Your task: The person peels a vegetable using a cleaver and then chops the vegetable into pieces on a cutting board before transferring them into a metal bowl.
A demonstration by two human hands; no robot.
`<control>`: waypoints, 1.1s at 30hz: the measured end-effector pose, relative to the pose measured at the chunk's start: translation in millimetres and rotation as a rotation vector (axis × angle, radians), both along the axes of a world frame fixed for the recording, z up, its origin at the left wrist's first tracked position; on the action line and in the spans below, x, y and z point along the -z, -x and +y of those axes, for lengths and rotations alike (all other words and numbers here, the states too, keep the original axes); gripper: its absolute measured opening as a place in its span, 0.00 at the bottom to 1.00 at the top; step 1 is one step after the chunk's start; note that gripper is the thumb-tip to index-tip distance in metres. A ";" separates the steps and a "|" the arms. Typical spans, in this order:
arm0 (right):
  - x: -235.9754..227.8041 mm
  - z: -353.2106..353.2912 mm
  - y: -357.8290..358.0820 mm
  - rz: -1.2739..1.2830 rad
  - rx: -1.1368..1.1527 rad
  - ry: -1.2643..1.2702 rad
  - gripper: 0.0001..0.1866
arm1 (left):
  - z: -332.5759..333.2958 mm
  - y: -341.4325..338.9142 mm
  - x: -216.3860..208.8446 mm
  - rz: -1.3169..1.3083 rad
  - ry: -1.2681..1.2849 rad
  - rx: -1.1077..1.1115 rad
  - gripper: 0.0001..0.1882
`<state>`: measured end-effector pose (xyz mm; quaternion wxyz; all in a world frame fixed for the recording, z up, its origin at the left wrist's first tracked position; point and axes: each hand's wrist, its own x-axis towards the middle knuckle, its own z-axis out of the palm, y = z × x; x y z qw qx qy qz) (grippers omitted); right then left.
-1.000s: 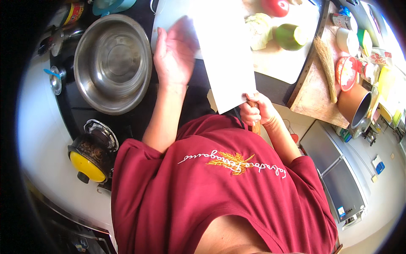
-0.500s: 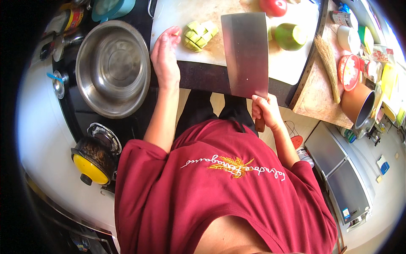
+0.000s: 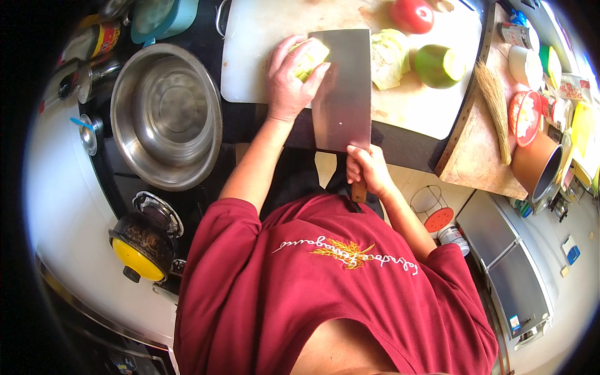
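- White cutting board (image 3: 412, 111) is lying flat.
- Steel cleaver (image 3: 342, 94) is overhanging its near edge.
- Right hand (image 3: 370, 169) is clenching the handle (image 3: 359, 191).
- Left hand (image 3: 289, 86) is curling partway.
- Cut green vegetable (image 3: 311, 57) is sitting on the board within that hand's hold.

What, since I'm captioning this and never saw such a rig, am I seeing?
There's no machine, just a person working bare-handed. A wide fisheye camera on the head looks down, so straight edges bend. The right hand holds a cleaver by its wooden handle; the left hand curls around a pale green piece on the white cutting board. Also there: a red tomato, a green vegetable with a pale end, and a crumpled pale piece. To the left sits a metal basin.
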<state>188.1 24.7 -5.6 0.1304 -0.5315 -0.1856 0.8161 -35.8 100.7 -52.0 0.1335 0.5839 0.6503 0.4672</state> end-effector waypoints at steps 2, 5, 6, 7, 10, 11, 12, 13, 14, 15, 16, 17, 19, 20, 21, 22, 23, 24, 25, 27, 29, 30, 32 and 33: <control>4.8 4.4 16.9 0.054 -0.015 0.002 0.14 | 2.5 -8.7 -0.1 -0.097 -0.026 -0.066 0.23; -0.2 7.2 35.8 0.034 -0.059 -0.059 0.14 | 1.6 -14.0 -2.2 -0.146 -0.056 -0.202 0.23; -7.1 7.8 42.4 0.017 -0.075 -0.084 0.15 | 1.8 -15.9 -9.3 -0.227 -0.058 -0.247 0.23; -14.5 8.0 44.1 0.004 -0.078 -0.105 0.15 | 2.1 -16.1 -14.7 -0.227 -0.077 -0.278 0.23; -44.0 13.3 50.4 -0.048 -0.137 -0.215 0.15 | 1.4 -9.9 -47.9 -0.308 -0.171 -0.340 0.21; -57.7 17.5 53.2 -0.061 -0.175 -0.251 0.13 | 1.3 -3.9 -61.0 -0.350 -0.204 -0.358 0.21; -68.5 20.3 58.4 -0.067 -0.230 -0.286 0.10 | 0.6 2.1 -71.5 -0.391 -0.237 -0.373 0.21; -78.8 22.2 64.2 -0.073 -0.284 -0.322 0.07 | -1.9 11.6 -78.2 -0.452 -0.253 -0.412 0.21; -90.6 25.3 69.8 -0.085 -0.333 -0.359 0.05 | -5.0 21.7 -83.5 -0.518 -0.270 -0.445 0.20; -108.5 29.3 83.1 -0.075 -0.363 -0.374 0.07 | -10.2 32.0 -88.7 -0.641 -0.256 -0.505 0.19; -115.6 30.0 90.5 -0.044 -0.399 -0.351 0.10 | -16.1 42.4 -93.9 -0.765 -0.242 -0.560 0.18; -122.3 29.5 99.5 -0.064 -0.457 -0.367 0.11 | -22.0 52.7 -98.4 -0.841 -0.277 -0.603 0.17; -130.1 27.0 114.9 -0.040 -0.520 -0.347 0.13 | -33.6 73.7 -106.7 -0.950 -0.317 -0.706 0.17; -132.6 24.8 122.7 -0.042 -0.558 -0.359 0.13 | -41.2 85.0 -102.2 -0.982 -0.328 -0.777 0.17; -135.0 22.9 128.0 -0.018 -0.576 -0.353 0.12 | -47.4 96.0 -93.2 -1.013 -0.382 -0.815 0.17; -136.9 21.7 132.2 0.005 -0.593 -0.346 0.12 | -52.7 105.5 -88.0 -1.000 -0.373 -0.901 0.16; -133.5 20.6 134.3 0.036 -0.584 -0.326 0.11 | -59.5 111.7 -83.2 -0.980 -0.359 -0.942 0.14; -134.5 19.9 135.1 0.043 -0.583 -0.326 0.11 | -66.8 118.4 -80.2 -0.962 -0.348 -0.978 0.13; -135.9 19.7 135.4 0.050 -0.581 -0.326 0.11 | -74.3 127.0 -71.4 -0.967 -0.344 -0.967 0.13; -140.7 21.7 134.6 0.024 -0.590 -0.354 0.10 | -86.6 134.5 -74.7 -0.842 -0.283 -0.978 0.14; -137.8 26.5 130.1 -0.008 -0.604 -0.397 0.10 | -98.8 145.4 -72.6 -0.796 -0.198 -0.968 0.15; -136.9 29.2 127.9 -0.025 -0.607 -0.416 0.10 | -104.1 146.2 -80.7 -0.762 -0.182 -0.927 0.14; -137.0 36.0 126.6 -0.055 -0.625 -0.464 0.10 | -108.1 145.4 -95.1 -0.400 -0.170 -0.913 0.13; -139.8 38.5 127.5 -0.057 -0.608 -0.470 0.09 | -104.8 138.8 -111.4 -0.330 -0.130 -0.873 0.11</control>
